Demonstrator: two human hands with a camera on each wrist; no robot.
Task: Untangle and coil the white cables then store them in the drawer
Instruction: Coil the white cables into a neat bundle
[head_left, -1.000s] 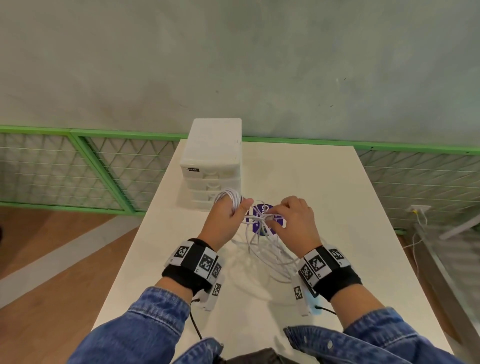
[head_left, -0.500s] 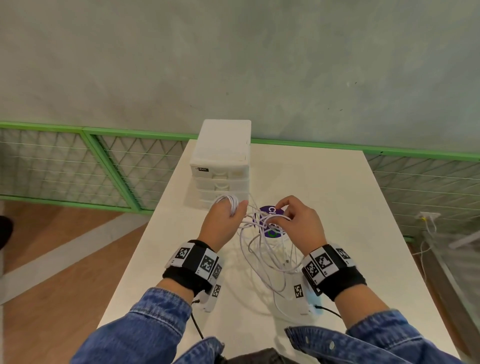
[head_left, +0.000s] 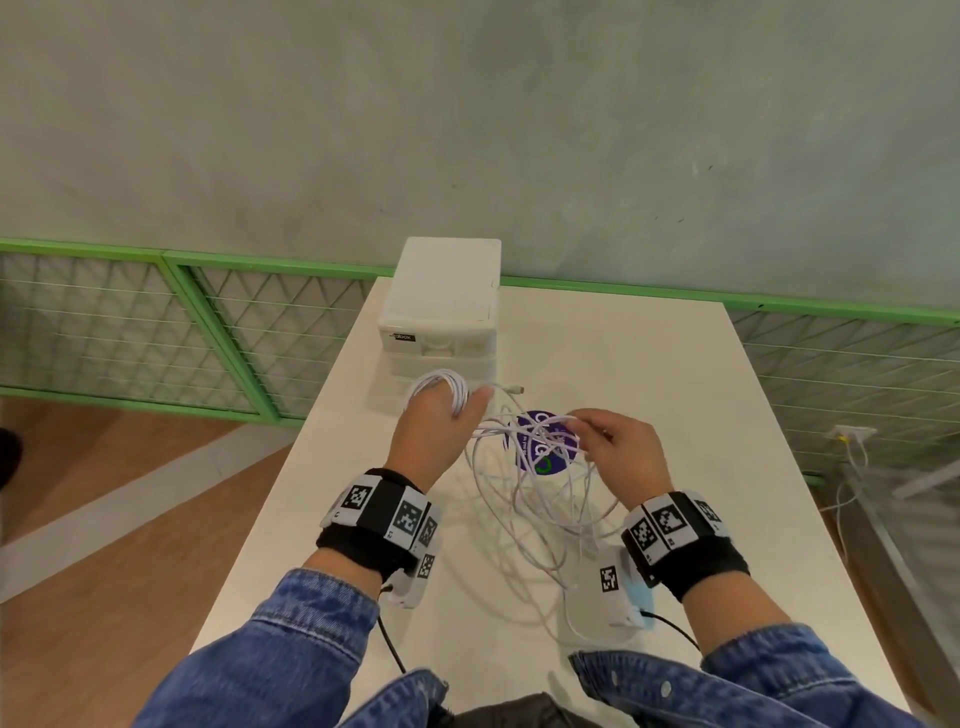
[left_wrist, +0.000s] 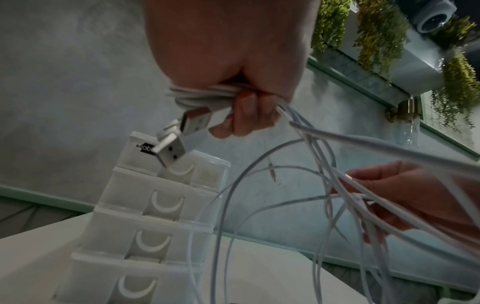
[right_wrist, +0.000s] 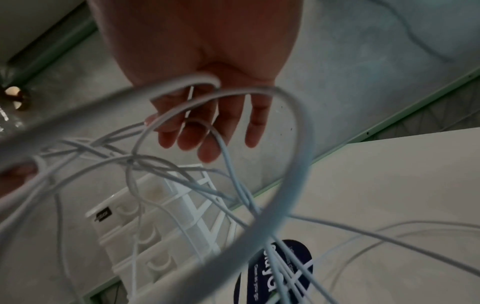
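Observation:
My left hand (head_left: 441, 421) grips a small coil of white cable (head_left: 440, 383) just in front of the drawer unit (head_left: 441, 312). In the left wrist view the fingers (left_wrist: 244, 115) are curled round the bundle, and two USB plugs (left_wrist: 194, 121) stick out of it. From there loose white strands (head_left: 540, 499) run in a tangle to my right hand (head_left: 589, 428), which pinches a few of them above the table. In the right wrist view loops (right_wrist: 182, 174) hang over those fingers (right_wrist: 207, 133). The lower loops trail onto the table. All drawers (left_wrist: 155, 205) look closed.
The white table (head_left: 675, 374) carries a round purple sticker (head_left: 543, 447) under the tangle. A grey wall and a green mesh rail (head_left: 208, 322) stand behind it. The table's left edge is close to my left arm, with wooden floor (head_left: 104, 519) below.
My right hand has drawn away to the right of the left hand, pulling the strands wider apart and higher. The left hand keeps its coil by the drawers.

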